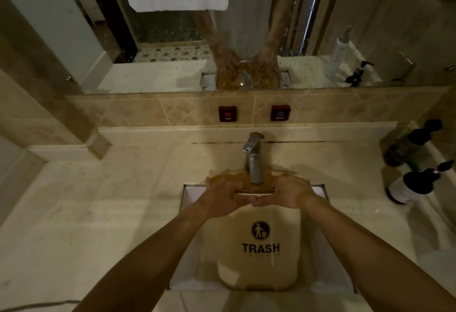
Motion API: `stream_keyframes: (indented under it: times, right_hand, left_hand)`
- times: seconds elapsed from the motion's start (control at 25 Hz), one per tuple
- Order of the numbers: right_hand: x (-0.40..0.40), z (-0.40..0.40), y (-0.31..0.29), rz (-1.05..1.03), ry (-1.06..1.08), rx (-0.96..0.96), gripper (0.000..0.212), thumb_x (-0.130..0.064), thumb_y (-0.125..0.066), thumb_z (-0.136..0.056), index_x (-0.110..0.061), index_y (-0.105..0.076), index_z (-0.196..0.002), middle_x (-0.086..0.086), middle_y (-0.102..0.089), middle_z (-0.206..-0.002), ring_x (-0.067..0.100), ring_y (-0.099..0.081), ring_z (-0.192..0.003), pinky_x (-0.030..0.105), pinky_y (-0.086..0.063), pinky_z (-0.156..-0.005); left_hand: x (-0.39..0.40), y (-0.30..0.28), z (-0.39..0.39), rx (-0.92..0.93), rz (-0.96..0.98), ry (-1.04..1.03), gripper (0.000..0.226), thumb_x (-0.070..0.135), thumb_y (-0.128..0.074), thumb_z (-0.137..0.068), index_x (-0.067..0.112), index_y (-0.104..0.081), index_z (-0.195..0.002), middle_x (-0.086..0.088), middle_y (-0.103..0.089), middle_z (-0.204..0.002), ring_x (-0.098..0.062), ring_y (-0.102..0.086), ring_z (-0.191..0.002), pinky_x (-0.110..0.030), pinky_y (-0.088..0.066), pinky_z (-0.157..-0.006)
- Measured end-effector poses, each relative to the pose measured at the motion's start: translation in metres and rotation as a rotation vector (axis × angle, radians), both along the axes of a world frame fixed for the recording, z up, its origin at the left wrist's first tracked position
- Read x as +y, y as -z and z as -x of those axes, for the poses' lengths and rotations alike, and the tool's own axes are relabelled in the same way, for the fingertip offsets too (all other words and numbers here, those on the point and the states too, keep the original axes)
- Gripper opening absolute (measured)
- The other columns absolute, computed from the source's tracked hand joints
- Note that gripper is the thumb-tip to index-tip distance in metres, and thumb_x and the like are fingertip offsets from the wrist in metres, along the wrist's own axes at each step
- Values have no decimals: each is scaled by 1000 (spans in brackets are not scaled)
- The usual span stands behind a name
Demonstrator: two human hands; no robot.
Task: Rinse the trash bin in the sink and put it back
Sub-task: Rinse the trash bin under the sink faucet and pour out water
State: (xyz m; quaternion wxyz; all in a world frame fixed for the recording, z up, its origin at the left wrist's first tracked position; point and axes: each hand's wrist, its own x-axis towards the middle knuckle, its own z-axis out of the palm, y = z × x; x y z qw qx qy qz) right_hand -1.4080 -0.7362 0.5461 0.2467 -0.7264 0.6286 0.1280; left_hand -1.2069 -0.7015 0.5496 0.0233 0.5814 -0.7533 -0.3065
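A tan trash bin (259, 264) with a black "TRASH" print and logo stands in the white rectangular sink (190, 203), its open top under the metal faucet (254, 161). The bin's inside looks brown and wet. My left hand (222, 195) grips the near rim on the left side. My right hand (288, 193) grips the same rim on the right, thumbs almost touching. Whether water runs from the spout I cannot tell.
Pale marble counter (98, 213) surrounds the sink. Dark pump bottles (414, 183) stand at the right edge, another (414, 144) behind. Red HOT (227, 113) and COLD (280, 113) tags sit on the tiled backsplash below a mirror (222, 28). A cable (37, 306) lies at bottom left.
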Motion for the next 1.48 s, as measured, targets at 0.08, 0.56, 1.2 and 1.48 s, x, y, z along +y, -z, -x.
stream_keyframes:
  times: [0.08, 0.56, 1.2, 1.48]
  right_hand:
    - [3, 1, 0, 28, 0, -20, 85, -104, -44, -34, -32, -65, -73, -9, -67, -84, 15, -62, -87, 38, -50, -86]
    - [3, -1, -3, 18, 52, -81, 75, -100, -52, -34, -39, -67, -75, -10, -68, -86, 15, -61, -88, 37, -49, -86]
    - [-1, -1, -3, -9, 44, -72, 68, -98, -54, -40, -40, -63, -75, -9, -64, -94, 20, -60, -104, 53, -40, -102]
    - [-1, 0, -3, -7, 18, -59, 67, -98, -52, -42, -38, -61, -69, -9, -62, -90, 18, -59, -100, 47, -43, -96]
  left_hand:
    - [3, -1, 0, 12, 18, -10, 21, 62, -48, -91, 42, -51, -84, 11, -61, -107, -17, -48, -120, -63, -10, -111]
    - [-1, 7, -1, 60, 25, -15, 20, 54, -52, -92, 37, -51, -81, 13, -53, -94, -18, -50, -113, -66, -16, -108]
    - [-5, 17, -3, 26, 40, -12, 31, 55, -51, -92, 26, -57, -84, 10, -54, -91, -20, -48, -115, -65, -16, -109]
    - [-4, 14, -3, 51, 35, -15, 20, 51, -52, -93, 35, -64, -99, 16, -50, -96, -20, -42, -124, -64, -15, -110]
